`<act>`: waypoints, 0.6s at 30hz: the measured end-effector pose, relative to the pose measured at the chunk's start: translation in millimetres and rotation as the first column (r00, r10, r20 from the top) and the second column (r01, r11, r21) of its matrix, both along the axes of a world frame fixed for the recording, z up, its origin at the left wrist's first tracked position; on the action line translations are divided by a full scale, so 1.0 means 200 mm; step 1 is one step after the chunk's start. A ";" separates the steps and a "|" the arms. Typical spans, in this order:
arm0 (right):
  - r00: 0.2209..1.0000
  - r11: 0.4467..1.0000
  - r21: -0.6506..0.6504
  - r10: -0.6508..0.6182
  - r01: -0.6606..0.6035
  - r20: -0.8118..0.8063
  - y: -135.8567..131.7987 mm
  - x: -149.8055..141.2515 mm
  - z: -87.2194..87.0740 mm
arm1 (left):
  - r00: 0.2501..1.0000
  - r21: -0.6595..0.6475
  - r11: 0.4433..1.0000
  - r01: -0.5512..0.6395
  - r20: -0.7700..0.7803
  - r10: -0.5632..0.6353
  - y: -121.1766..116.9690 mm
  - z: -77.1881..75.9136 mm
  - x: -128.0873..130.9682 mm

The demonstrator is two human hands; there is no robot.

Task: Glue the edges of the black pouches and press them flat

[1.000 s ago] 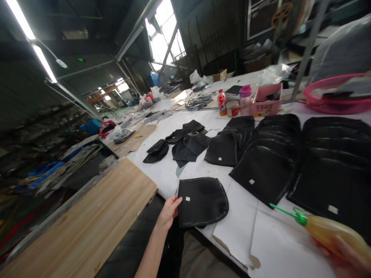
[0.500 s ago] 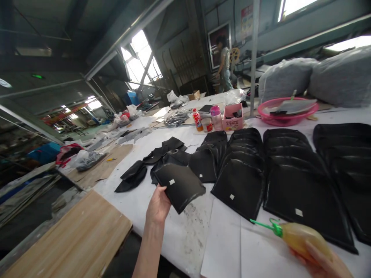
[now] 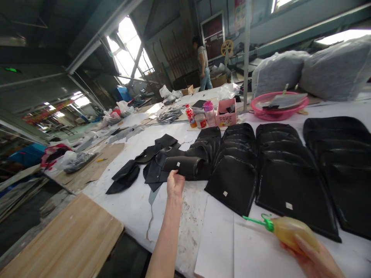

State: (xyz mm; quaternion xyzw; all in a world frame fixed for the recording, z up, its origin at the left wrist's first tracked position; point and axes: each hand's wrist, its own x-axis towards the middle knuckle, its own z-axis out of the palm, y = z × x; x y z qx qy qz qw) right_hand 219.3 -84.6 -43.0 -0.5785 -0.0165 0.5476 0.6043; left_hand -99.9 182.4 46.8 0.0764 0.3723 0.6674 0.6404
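Note:
My left hand [image 3: 176, 183] grips the near edge of a black leather-like piece [image 3: 188, 165] that bears a small white tag. The piece is tilted and curls at its right side, above other black pieces [image 3: 147, 154] lying loose on the white-covered table. In my right hand [image 3: 311, 253] is a squeeze bottle [image 3: 293, 231] of yellowish liquid, its green nozzle pointing left over white paper. Rows of overlapping black pieces [image 3: 292, 185] lie beyond the bottle, the front ones with white tags.
Behind the rows stand a pink basin [image 3: 261, 112], a pink box [image 3: 226, 119], a red-labelled drink bottle [image 3: 190, 116] and a metal post [image 3: 247, 58]. A wooden board [image 3: 66, 239] lies at lower left. A person [image 3: 203, 63] is in the background.
My left hand has moved right and away from me with the black piece, which now tilts flatter and curls. The squeeze bottle stays in my right hand. The background person has changed position.

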 end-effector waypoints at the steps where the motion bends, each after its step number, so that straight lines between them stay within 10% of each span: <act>1: 1.000 1.000 0.009 0.003 -0.003 -0.005 0.00 0.00 0.00 | 1.000 0.012 1.000 0.002 -0.008 -0.002 0.00 -0.01 0.00; 18: 1.000 1.000 0.019 0.006 -0.007 0.020 -0.01 0.00 -0.04 | 0.989 0.024 0.999 0.041 -0.144 -0.037 -0.09 -0.19 0.01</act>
